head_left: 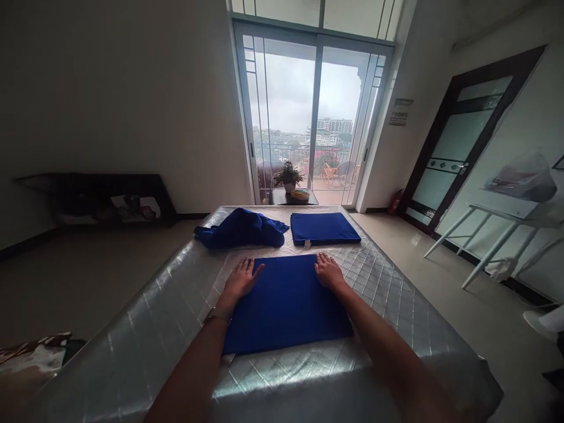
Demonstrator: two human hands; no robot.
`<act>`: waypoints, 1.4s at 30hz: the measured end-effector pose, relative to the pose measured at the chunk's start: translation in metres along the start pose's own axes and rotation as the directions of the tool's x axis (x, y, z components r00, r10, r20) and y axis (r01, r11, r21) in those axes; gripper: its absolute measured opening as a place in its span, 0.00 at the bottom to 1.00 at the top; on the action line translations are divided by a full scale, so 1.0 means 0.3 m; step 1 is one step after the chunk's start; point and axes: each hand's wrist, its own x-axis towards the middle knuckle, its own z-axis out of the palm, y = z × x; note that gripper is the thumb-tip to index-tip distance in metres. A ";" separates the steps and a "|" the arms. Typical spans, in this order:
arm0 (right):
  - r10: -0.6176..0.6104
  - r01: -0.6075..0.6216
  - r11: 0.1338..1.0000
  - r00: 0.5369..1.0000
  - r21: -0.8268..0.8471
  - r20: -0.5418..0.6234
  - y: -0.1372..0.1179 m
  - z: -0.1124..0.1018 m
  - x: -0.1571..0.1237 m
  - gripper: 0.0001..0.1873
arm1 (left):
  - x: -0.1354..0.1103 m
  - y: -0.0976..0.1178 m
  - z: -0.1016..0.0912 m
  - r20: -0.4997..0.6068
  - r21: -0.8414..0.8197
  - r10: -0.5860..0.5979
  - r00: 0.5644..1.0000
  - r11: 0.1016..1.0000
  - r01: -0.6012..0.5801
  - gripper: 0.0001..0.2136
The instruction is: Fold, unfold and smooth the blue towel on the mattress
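Note:
A blue cloth [286,305] lies spread flat as a rectangle on the plastic-wrapped mattress [145,346] before me. My left hand [241,279] rests flat on its far left corner, fingers stretched out. My right hand [328,271] lies flat on its far right corner, fingers together and extended. Neither hand grips anything. Beyond, a neatly folded blue cloth [324,228] sits at the far right, and a crumpled blue cloth [242,229] lies in a heap at the far left.
A small dark table with a potted plant [288,176] stands past the mattress, before glass balcony doors [312,117]. A white folding table [506,229] stands at the right wall near a dark door [467,141]. A low dark shelf [97,200] lines the left wall.

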 end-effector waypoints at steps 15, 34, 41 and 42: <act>-0.001 -0.004 0.996 0.998 0.087 0.059 -0.023 0.009 -0.087 0.34 | -0.014 -0.005 -0.013 -0.066 0.067 0.016 0.998 0.998 -0.012 0.41; -0.053 0.037 0.992 0.989 0.123 0.135 -0.002 0.030 -0.089 0.38 | 0.033 0.718 0.085 0.110 -0.183 0.453 0.885 0.884 -0.430 0.34; 0.023 -0.034 0.985 0.997 0.168 0.069 -0.020 0.025 -0.087 0.34 | 0.001 0.516 0.096 0.105 -0.104 0.384 0.917 0.922 -0.374 0.35; 0.030 -0.040 0.984 0.998 0.176 0.063 -0.022 0.026 -0.086 0.34 | -0.004 0.478 0.095 0.105 -0.080 0.358 0.928 0.933 -0.351 0.35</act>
